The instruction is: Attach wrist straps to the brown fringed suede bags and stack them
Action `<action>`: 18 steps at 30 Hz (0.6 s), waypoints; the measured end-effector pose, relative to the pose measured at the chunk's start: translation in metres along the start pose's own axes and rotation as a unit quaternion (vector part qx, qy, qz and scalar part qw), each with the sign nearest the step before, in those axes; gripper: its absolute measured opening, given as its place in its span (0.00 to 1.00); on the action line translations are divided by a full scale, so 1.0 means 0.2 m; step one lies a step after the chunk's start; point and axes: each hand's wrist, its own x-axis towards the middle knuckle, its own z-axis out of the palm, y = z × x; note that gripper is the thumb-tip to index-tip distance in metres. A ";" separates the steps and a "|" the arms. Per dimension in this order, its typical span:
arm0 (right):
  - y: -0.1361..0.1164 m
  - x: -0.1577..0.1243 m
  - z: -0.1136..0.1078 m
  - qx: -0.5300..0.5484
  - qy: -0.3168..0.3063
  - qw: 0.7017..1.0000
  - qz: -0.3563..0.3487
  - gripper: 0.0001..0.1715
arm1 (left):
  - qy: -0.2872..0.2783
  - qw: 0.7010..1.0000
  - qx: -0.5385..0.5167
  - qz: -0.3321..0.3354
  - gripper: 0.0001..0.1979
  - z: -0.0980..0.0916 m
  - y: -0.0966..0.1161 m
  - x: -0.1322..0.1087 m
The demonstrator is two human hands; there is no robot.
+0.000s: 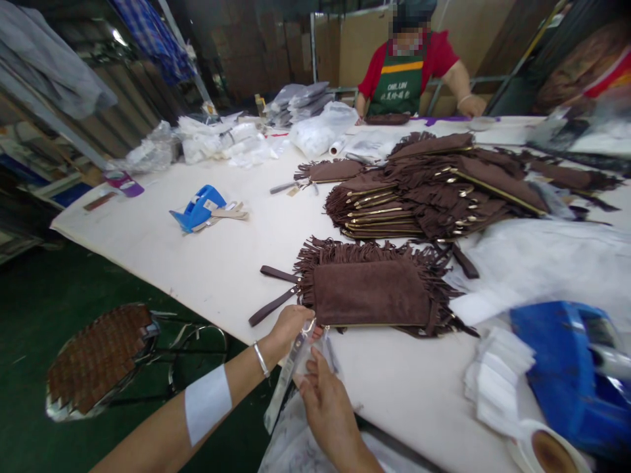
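Observation:
A brown suede fringed pouch lies on the white table near its front edge, its wrist strap trailing left. My left hand pinches at the pouch's near left corner, gripping the top of a clear plastic bag. My right hand is below it, fingers closed on the same clear bag at the table edge. Behind lies a pile of several similar brown fringed pouches with gold zippers.
A blue tape dispenser and white tissue paper sit at right. A second blue dispenser lies mid-left. Plastic bags crowd the far end, where a person in a red shirt and green apron works. A woven stool stands lower left.

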 end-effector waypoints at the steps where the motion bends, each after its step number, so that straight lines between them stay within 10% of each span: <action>1: 0.01 0.01 0.03 0.062 0.011 0.998 0.001 0.32 | -0.003 1.000 -0.002 -0.007 0.08 0.00 0.01 -0.01; 8: -0.01 0.14 0.10 0.379 0.037 0.920 0.096 0.25 | -0.015 0.999 -0.014 -0.032 0.08 0.00 0.04 -0.03; 18: -0.02 0.23 0.07 0.378 0.091 0.912 0.130 0.25 | 0.027 0.998 -0.048 0.025 0.05 0.02 -0.06 0.00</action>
